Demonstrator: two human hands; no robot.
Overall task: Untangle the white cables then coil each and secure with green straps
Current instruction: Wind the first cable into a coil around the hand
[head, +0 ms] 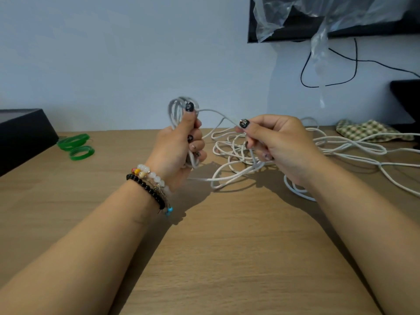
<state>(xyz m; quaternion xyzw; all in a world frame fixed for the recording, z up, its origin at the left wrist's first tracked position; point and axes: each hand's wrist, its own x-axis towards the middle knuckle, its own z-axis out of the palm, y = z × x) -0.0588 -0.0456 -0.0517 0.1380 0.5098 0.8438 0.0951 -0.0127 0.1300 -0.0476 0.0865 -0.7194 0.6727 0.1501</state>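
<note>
2 bare forearms reach in from the near edge of the wooden table (227,258), beaded bracelets (148,181) on the left wrist. Left hand (179,148) clenched round a part-made coil (179,110) of white cable, held upright above the table's middle, thumb pressing the top of the loops. Right hand (279,142) just beside it, thumb and fingers pinching the free run of that cable, which spans the gap between the hands.

Beyond the hands: loose white cables (238,155) heaped in overlapping loops, trailing toward the right edge. Judged light, limp, smooth-jacketed; loops likely to spring open if the left grip slackens. Best hold looks to be the bundled waist of the coil, feeding slack through the right pinch.

Left side, toward the far edge: green straps (76,145), at least 2 rings, untouched, beside a black box (22,135). Far right corner: checked cloth (368,131). Wall behind carries a dark screen (295,30) draped in clear plastic.
</note>
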